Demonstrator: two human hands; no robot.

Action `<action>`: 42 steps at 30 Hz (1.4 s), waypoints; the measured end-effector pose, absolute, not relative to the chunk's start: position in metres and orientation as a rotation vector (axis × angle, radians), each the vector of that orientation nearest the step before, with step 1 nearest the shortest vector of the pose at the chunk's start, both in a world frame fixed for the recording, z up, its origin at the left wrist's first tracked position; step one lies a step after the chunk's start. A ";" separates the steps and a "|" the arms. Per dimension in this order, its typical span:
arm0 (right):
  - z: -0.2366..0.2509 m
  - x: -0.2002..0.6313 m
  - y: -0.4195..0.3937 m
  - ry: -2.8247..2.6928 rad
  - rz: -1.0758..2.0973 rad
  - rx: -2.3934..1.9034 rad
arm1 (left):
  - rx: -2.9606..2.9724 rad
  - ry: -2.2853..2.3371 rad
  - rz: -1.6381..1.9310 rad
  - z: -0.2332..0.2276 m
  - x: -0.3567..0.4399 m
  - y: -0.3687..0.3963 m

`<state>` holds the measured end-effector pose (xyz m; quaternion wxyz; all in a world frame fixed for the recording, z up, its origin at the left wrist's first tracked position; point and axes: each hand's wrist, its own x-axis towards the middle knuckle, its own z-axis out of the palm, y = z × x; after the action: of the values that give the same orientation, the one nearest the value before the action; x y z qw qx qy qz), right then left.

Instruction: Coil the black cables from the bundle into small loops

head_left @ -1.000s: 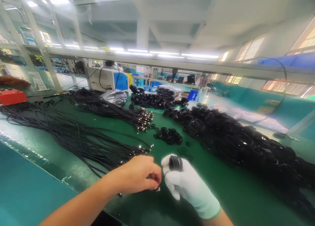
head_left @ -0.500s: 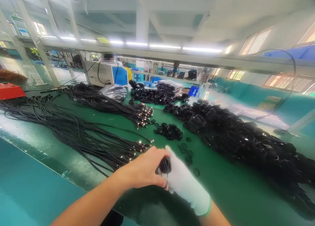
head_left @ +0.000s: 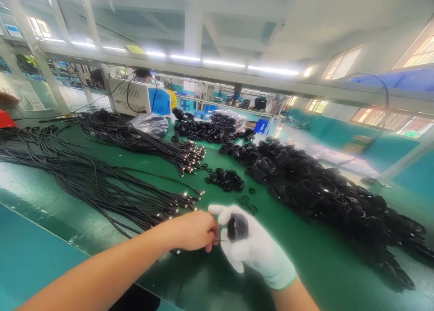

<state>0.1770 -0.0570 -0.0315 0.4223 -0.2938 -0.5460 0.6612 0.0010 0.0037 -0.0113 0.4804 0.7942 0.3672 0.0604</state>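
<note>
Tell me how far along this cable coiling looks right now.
Done: a long heap of coiled cables fills the right of the bench. In hand: the gloved right hand grips one small coil, while the bare left hand pinches at its side. Left: two spreads of straight cables lie uncoiled on the left, beside a small pile of black rings.

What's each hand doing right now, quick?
Left hand: bare, fingers pinched shut beside the coil; what it grips is hidden.
Right hand: white-gloved, closed around a small black cable coil.
</note>
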 end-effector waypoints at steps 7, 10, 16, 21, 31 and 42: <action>-0.046 0.168 -0.053 -1.183 1.724 -0.408 | 1.304 0.759 0.639 0.006 0.001 -0.006; -0.048 0.165 -0.051 -1.140 1.719 -0.409 | 1.247 0.721 0.778 0.005 0.004 -0.006; -0.054 0.167 -0.050 -1.130 1.856 -0.455 | 2.039 0.796 0.864 0.007 0.011 -0.008; -0.057 0.161 -0.049 -0.789 1.950 -0.478 | 2.098 0.867 0.791 0.003 0.004 0.006; -0.051 0.162 -0.044 -1.022 1.759 -0.799 | 1.869 0.840 0.628 -0.010 -0.003 0.018; -0.042 0.162 -0.048 -1.097 1.728 -0.806 | 1.369 1.049 0.759 -0.028 0.000 -0.018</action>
<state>0.1624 -0.0479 -0.0421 0.4538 -0.3264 -0.4444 0.7000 -0.0004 -0.0177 -0.0281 0.5882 0.5875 0.4503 0.3258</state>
